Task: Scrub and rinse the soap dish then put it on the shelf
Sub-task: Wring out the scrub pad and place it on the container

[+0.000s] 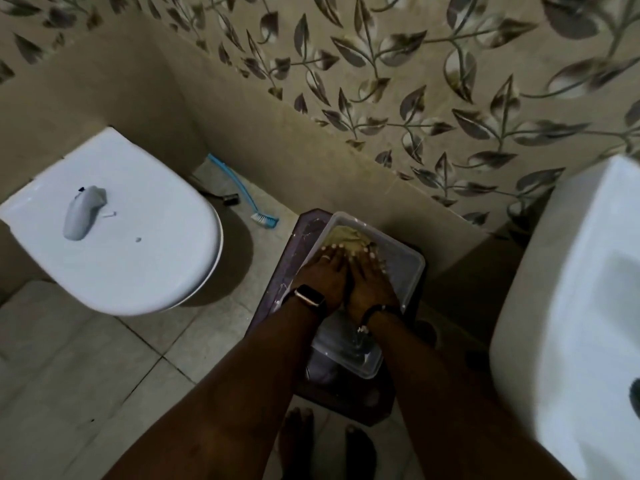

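Head view, looking straight down: both hands lie side by side inside a clear plastic tub [414, 268] that sits on a dark purple stool [294, 254]. The left hand [323, 273], a watch [309, 295] on its wrist, and the right hand [369, 277] are flat, fingers straight, pressing on a yellowish cloth [346, 236] bunched at the tub's far end. Neither hand curls round anything that I can see. The soap dish I cannot pick out for certain: it is either hidden under cloth and palms or is the clear tub itself.

This looks like the scrubbing step. To do it well, I would judge that one hand should steady the piece while the other works the cloth into corners and along the rim, where soap film gathers. The stool top is small, so hard sideways pushes could slide the tub off it.

The tub is thin, glossy and rectangular with rounded corners, likely slippery when wet. The cloth looks soft and crumpled. To the left a smooth white toilet lid [145, 265] carries a pale grey moulded object [83, 213]. A blue long-handled brush [242, 192] lies on the matte tiled floor [86, 358], and a white washbasin [571, 271] bulges in at the right.
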Demonstrator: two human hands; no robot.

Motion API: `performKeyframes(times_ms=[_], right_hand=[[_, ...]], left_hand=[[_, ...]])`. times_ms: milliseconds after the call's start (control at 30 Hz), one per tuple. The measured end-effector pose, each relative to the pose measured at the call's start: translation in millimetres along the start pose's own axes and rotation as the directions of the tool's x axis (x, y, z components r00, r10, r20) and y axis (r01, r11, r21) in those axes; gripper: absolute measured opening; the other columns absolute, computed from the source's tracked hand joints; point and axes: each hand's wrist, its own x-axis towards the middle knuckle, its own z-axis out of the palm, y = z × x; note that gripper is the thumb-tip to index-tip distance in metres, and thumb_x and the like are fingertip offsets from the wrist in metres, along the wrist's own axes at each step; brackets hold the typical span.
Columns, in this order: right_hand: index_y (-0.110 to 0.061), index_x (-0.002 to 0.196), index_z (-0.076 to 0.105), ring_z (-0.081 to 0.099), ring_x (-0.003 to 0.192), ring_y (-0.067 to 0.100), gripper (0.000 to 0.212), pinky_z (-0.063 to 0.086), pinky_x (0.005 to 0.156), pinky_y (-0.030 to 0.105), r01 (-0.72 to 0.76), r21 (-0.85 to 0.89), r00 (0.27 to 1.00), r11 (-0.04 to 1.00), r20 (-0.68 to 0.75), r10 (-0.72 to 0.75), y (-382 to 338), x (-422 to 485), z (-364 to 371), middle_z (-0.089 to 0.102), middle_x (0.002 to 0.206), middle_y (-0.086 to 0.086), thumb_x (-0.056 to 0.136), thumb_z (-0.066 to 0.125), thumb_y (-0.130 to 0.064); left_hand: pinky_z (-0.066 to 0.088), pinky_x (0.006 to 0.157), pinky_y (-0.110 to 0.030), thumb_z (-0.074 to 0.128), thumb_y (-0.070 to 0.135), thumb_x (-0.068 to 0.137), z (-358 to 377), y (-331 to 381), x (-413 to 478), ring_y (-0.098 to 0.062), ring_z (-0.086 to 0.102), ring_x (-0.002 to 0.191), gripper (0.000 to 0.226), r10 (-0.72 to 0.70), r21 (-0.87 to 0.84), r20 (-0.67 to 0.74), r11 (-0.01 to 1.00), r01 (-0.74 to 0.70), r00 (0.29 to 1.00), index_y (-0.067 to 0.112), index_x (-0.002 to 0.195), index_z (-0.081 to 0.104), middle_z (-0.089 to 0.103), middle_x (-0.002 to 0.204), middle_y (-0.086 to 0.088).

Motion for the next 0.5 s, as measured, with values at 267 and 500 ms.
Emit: performKeyframes(times_ms=[267, 500], right_hand=[[-0.024, 0.156, -0.013, -0.019, 0.152, 0.022, 0.081, -0.004, 0.124, 0.045, -0.014, 0.027, 1.000, 1.000, -0.001, 0.014, 2.2, 1.0, 6.5, -0.020, 0.165, 0.001, 0.099, 0.036, -0.053], [-0.027, 0.157, 0.000, -0.013, 0.153, 0.020, 0.066, -0.013, 0.120, 0.043, 0.031, 0.070, 0.988, 0.997, -0.155, -0.020, 0.2, -12.9, -12.9, -0.008, 0.167, -0.001, 0.102, 0.036, -0.036]], left_hand=[[0.014, 0.124, -0.044, 0.035, 0.029, 0.104, 7.8, 2.3, 4.2, -0.032, 0.014, 0.152, 0.061, -0.012, -0.035, 0.003, 0.999, 0.012, 1.000, 0.006, 0.157, 0.016, 0.015, 0.165, -0.017], [-0.003, 0.122, -0.037, 0.033, 0.037, 0.105, -3.7, -0.8, -12.8, -0.028, 0.004, 0.154, 0.062, 0.020, -0.063, -0.074, 0.998, -0.025, 0.997, 0.012, 0.158, 0.012, 0.008, 0.167, -0.011]])
